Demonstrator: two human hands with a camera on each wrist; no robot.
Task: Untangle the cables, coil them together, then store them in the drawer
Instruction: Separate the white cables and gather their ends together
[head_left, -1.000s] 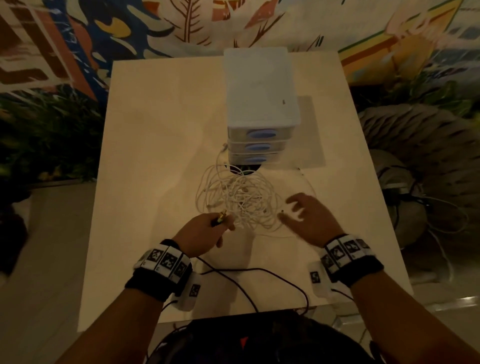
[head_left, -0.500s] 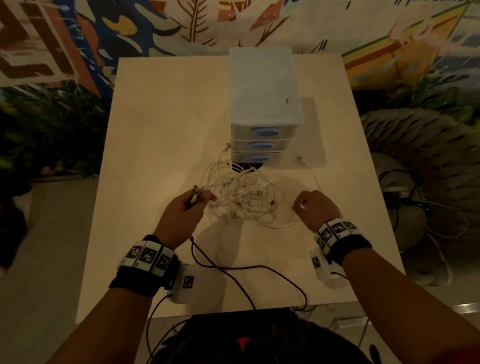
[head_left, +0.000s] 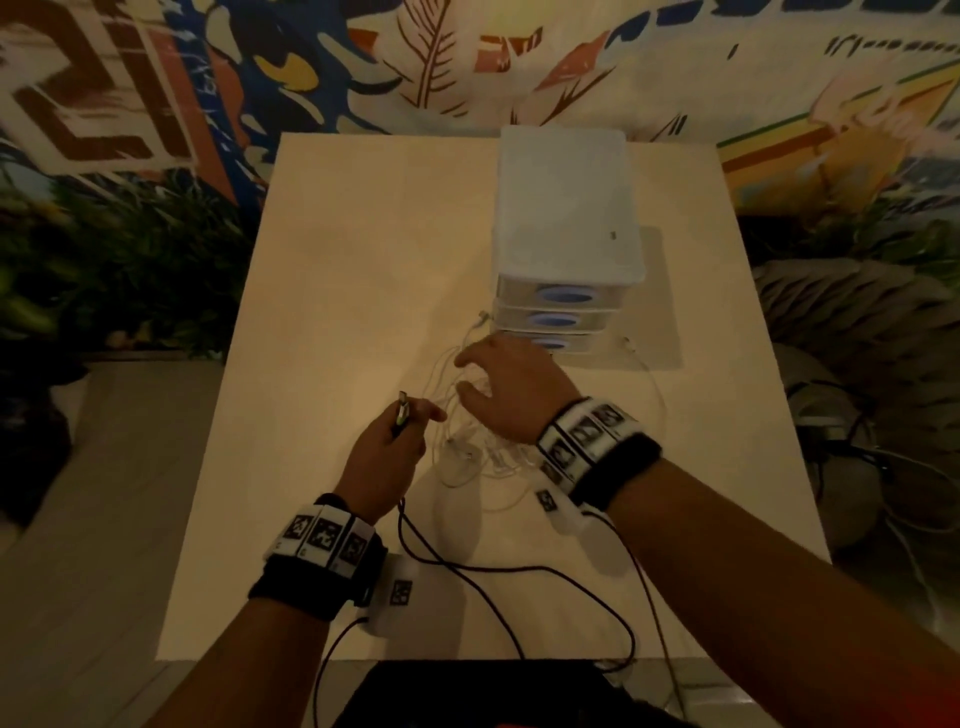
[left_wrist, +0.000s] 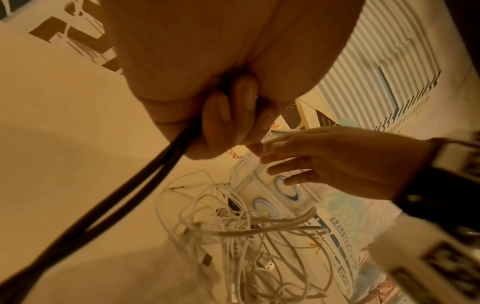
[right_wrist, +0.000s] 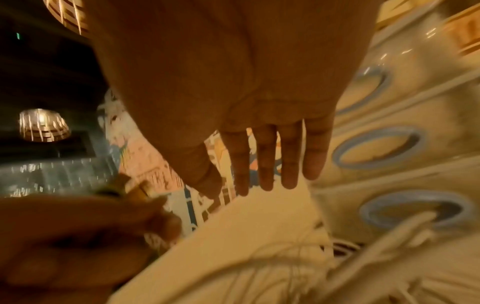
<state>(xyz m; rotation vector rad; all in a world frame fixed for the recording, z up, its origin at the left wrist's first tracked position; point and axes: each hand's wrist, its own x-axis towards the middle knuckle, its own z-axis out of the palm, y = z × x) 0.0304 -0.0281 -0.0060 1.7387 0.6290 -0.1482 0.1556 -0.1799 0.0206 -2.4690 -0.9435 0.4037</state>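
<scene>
A tangle of white cables (head_left: 470, 460) lies on the table in front of a white three-drawer unit (head_left: 566, 218), whose drawers all look closed. My left hand (head_left: 400, 436) grips a black cable (head_left: 452, 564) near its plug (head_left: 403, 411), which sticks up from the fist just left of the tangle. In the left wrist view the fingers (left_wrist: 221, 115) curl round the black cable (left_wrist: 145, 179). My right hand (head_left: 498, 379) hovers over the far part of the tangle, fingers (right_wrist: 265, 160) straight and holding nothing, close to the lowest drawer (head_left: 553, 344).
The black cable runs back across the pale table (head_left: 337, 270) and off its near edge. One white cable end (head_left: 631, 345) trails right of the drawers. A patterned wall stands behind; plants (head_left: 119, 270) and woven seats (head_left: 857, 322) flank the table.
My right hand has left the right side of the tangle, uncurled, and swung left and forward over it. My left hand still holds the black cable's plug.
</scene>
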